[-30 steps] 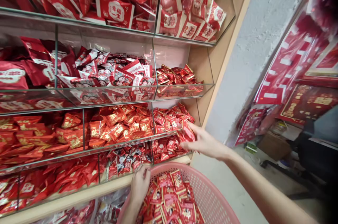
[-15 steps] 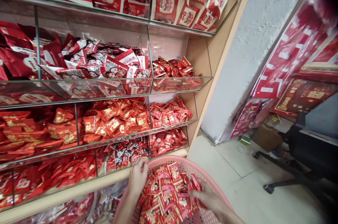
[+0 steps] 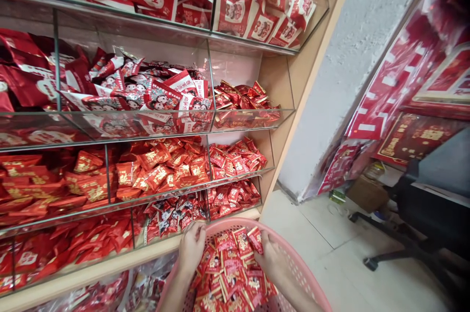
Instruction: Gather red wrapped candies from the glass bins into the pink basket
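A pink plastic basket (image 3: 299,263) with a perforated wall holds a heap of small red candy packets (image 3: 229,273) with gold print. My left hand (image 3: 191,246) is closed on the basket's far left rim. Over the right side of the heap, my right hand (image 3: 271,255) pinches one red candy packet (image 3: 254,239) between thumb and fingers. Part of the near rim is hidden by my forearms and the picture's bottom edge.
Ahead stands a wooden shelf with glass dividers (image 3: 209,69), its bins filled with red packets (image 3: 157,172). A grey wall (image 3: 330,67) rises to its right. On the tiled floor at the right are a black office chair (image 3: 429,219) and a cardboard box (image 3: 367,193).
My right hand has moved left and up across the heap, and the packet in its fingers is now lifted. My left hand stays on the basket rim.
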